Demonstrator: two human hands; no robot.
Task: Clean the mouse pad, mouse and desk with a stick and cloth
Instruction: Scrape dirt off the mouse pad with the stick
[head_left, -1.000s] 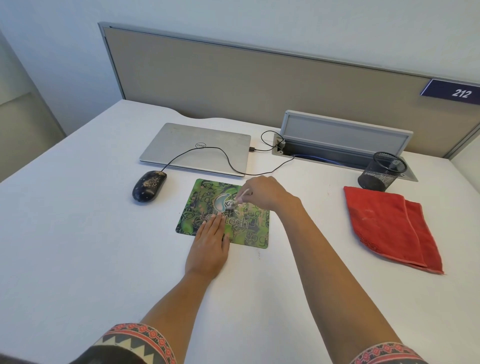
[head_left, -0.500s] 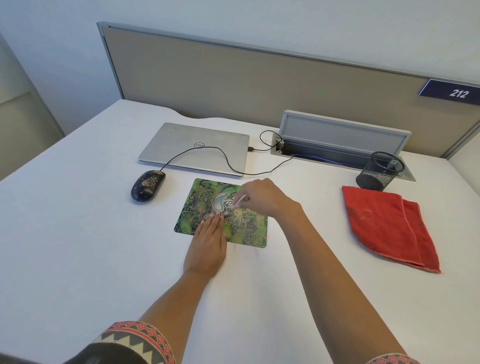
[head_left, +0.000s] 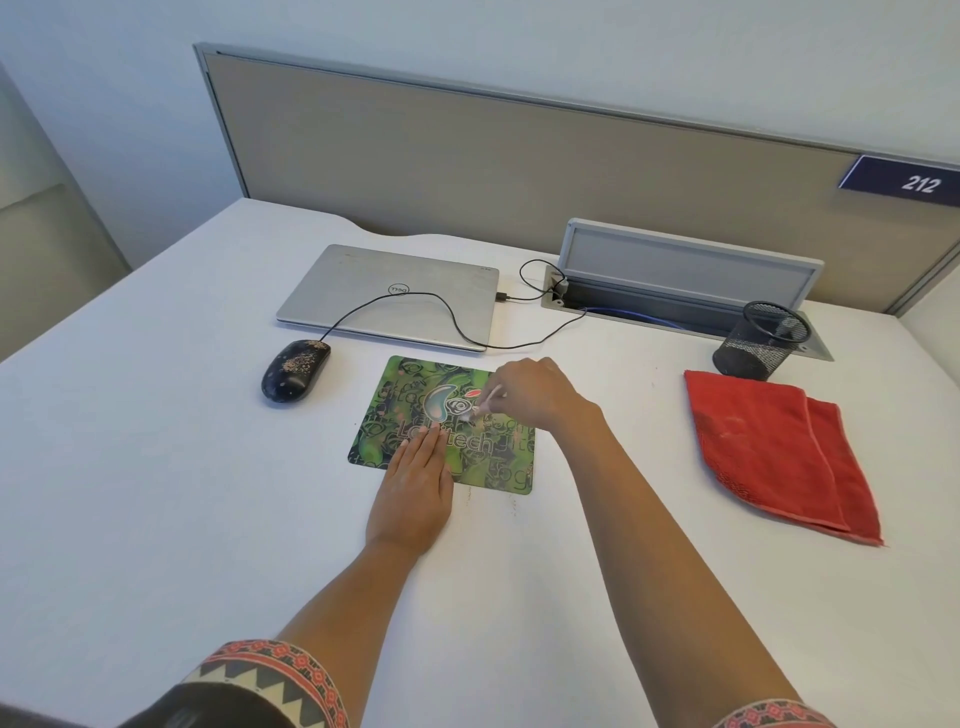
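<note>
- The right hand (head_left: 535, 392) pinches a thin stick (head_left: 483, 406), its tip on the green mouse pad (head_left: 400, 395).
- The left hand (head_left: 413, 493) lies flat, fingers straight, pressing the pad's near edge.
- The black mouse (head_left: 295, 370) sits just left of the pad, its cable crossing the closed laptop (head_left: 363, 286).
- The red cloth (head_left: 779, 447) lies well to the right on the desk (head_left: 156, 493), beside a mesh cup (head_left: 761, 343).

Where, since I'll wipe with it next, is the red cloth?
In the head view, the red cloth lies at the right of the desk, just in front of the mesh pen cup, right of the mouse pad.
</note>
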